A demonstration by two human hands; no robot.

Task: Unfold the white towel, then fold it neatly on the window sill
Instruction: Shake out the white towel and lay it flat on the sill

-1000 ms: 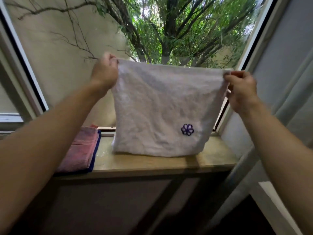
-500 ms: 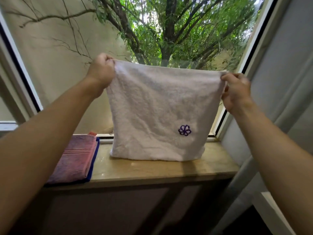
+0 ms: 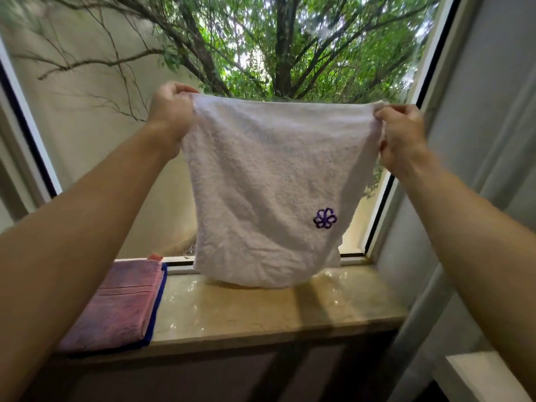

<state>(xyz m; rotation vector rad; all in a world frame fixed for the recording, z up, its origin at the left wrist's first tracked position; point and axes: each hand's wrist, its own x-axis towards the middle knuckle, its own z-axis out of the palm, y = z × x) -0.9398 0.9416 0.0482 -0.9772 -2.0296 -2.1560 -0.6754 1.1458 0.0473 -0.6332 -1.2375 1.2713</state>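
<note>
The white towel [image 3: 269, 181] hangs in front of the window, stretched flat by its top edge. A small purple flower is stitched near its lower right. My left hand [image 3: 171, 117] grips the top left corner. My right hand [image 3: 401, 134] pinches the top right corner. The towel's bottom edge hangs just over the beige stone window sill [image 3: 261, 311], at or barely above its surface; I cannot tell if it touches.
A folded pink towel [image 3: 121, 303] lies on a folded blue one [image 3: 158, 300] at the sill's left end. The window frame [image 3: 383, 204] rises on the right, with a grey curtain [image 3: 493, 140] beside it. A tree and a wall stand outside the glass.
Both hands have held the top corners throughout. The towel's bottom edge has risen a little off the sill, and its lower corners now hang rounder and narrower.
</note>
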